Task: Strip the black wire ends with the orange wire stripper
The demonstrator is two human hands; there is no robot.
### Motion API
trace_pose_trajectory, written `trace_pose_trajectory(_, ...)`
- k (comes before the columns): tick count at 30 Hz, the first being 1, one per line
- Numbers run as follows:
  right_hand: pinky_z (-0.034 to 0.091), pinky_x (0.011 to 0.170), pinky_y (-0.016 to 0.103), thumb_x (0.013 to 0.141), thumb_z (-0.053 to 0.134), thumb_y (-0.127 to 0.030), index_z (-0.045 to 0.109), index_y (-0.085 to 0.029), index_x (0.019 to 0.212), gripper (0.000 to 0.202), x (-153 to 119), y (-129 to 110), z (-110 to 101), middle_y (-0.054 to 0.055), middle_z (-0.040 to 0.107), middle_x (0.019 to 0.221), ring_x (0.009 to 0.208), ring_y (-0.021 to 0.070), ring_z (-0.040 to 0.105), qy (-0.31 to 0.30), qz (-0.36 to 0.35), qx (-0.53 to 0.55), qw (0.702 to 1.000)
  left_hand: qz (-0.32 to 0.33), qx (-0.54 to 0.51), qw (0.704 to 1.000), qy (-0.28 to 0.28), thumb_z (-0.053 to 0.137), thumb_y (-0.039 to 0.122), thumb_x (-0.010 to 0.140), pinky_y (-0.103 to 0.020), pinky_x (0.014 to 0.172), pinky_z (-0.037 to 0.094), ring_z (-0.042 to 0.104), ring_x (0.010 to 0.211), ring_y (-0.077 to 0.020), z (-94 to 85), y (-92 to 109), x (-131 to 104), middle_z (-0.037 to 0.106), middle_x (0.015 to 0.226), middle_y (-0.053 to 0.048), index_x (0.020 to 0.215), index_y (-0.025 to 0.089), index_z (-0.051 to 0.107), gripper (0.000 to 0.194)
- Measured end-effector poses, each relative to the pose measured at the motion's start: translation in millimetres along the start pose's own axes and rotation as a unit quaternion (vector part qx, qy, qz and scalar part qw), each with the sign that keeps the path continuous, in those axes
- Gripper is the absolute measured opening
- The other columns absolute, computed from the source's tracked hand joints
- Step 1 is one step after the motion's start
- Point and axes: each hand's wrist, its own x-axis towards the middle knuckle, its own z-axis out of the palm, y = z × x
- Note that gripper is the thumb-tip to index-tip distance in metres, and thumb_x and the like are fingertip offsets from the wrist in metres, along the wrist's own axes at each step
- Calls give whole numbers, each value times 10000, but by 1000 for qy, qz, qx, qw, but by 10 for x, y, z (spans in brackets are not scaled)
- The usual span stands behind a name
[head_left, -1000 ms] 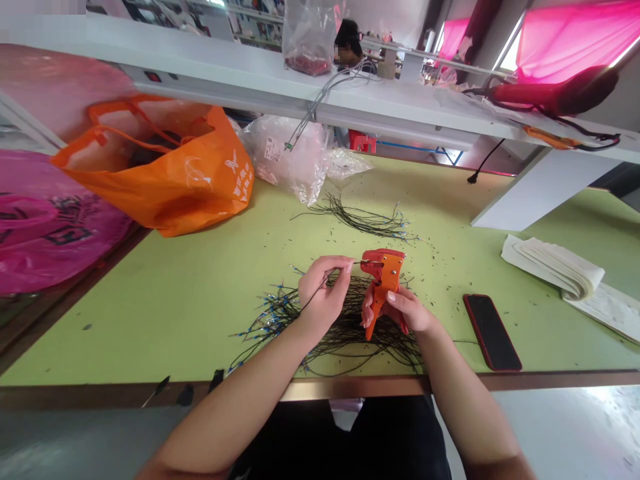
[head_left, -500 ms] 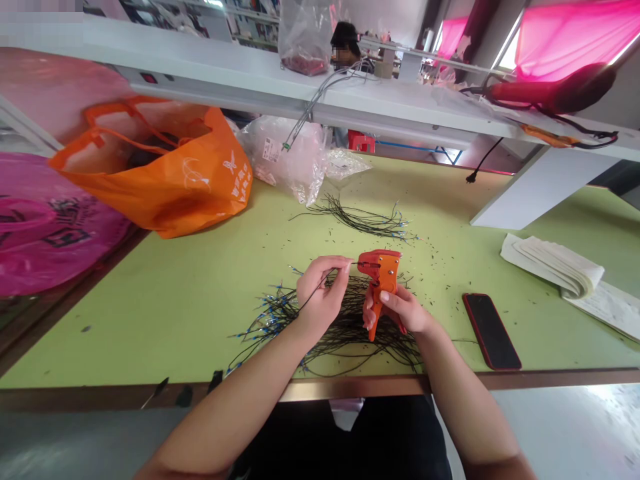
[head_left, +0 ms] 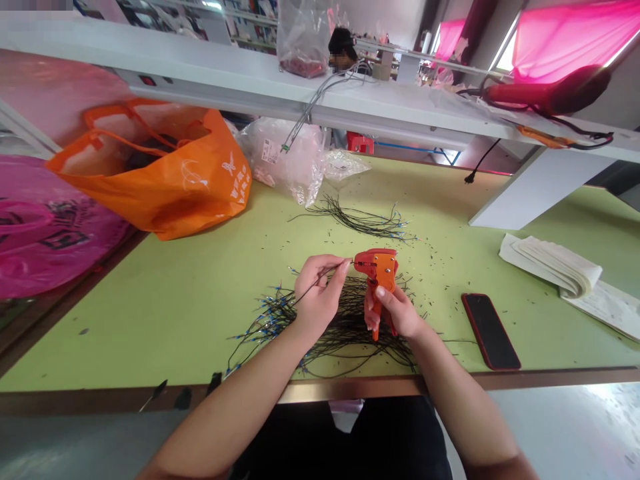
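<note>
I see the left hand (head_left: 321,295) pinching a slender black wire (head_left: 314,285) at the pistol-shaped, glossy orange-red tool (head_left: 384,268) gripped by the right hand (head_left: 397,312), over tangled, springy wires (head_left: 273,319).

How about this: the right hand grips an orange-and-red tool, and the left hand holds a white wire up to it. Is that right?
Not quite: the wire is black, not white, as the head view shows. The right hand does grip the orange-and-red tool, and the left hand holds the wire up to it.

The green table (head_left: 165,300) bears wires (head_left: 347,327); a phone (head_left: 492,331).
</note>
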Motion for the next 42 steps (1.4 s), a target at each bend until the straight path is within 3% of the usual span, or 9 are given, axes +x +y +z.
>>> trace_pose_trajectory(8,391,384,227,885,686,-652,549,-194,703,512,44,128,92,-80,442,453,341,81,382,19,-26,50,998,-150,-142,978,33,933,455,696,-231,743,598,762,771,-137,0,-86,65,741,763,21,868,224,622,424)
trace_pose_trajectory(13,415,419,257,853,640,-751,595,-183,776,574,60,133,95,-67,454,483,364,93,380,-32,-23,76,996,-142,-139,980,24,909,461,733,-277,772,613,764,804,-158,13,-79,26,727,773,21,861,233,601,403)
trace_pose_trajectory(16,435,453,278,892,596,-732,613,-202,799,539,7,-15,17,-55,456,512,395,116,397,-41,-82,100,991,-105,-120,986,51,883,438,779,-327,828,626,759,817,-163,-173,-135,208,702,759,30,860,239,585,368)
trace_pose_trajectory(19,461,530,293,950,537,-670,599,-261,814,435,-64,-283,-149,-44,421,569,474,150,409,99,-213,163,958,-25,-112,981,155,894,410,773,-319,891,617,730,779,-111,-423,-206,497,666,754,66,846,243,567,374)
trace_pose_trajectory(21,489,598,312,965,478,-684,601,-269,841,450,-72,-404,-228,-27,421,634,534,162,438,189,-255,161,935,-9,-108,978,178,889,369,787,-272,906,598,727,824,-85,-481,-213,576,686,829,70,927,255,595,345)
trace_pose_trajectory(24,530,703,369,930,573,-660,624,-257,876,410,-12,-359,-193,2,505,713,650,191,533,185,-215,118,952,-4,-65,989,135,863,296,819,-264,805,617,742,807,-117,-352,-142,405,705,832,27,933,215,651,255)
trace_pose_trajectory(28,559,771,439,854,688,-668,659,-244,948,435,74,-71,-24,40,602,781,745,240,595,92,-177,69,978,139,91,986,-2,733,241,927,-313,775,641,763,853,-166,-165,-18,44,765,931,-40,973,220,692,65)
trace_pose_trajectory(30,569,776,448,851,703,-654,662,-244,970,429,85,35,21,47,607,792,751,246,604,72,-166,56,982,188,129,973,-35,725,171,916,-328,810,642,771,882,-177,-157,5,-21,784,970,-43,1008,237,700,116)
trace_pose_trajectory(42,615,802,455,801,708,-728,594,-216,951,545,70,172,69,83,682,836,927,304,702,38,-70,30,996,280,224,927,-108,702,55,905,-258,825,638,790,900,-152,-135,62,-28,809,1003,-35,1098,217,645,258)
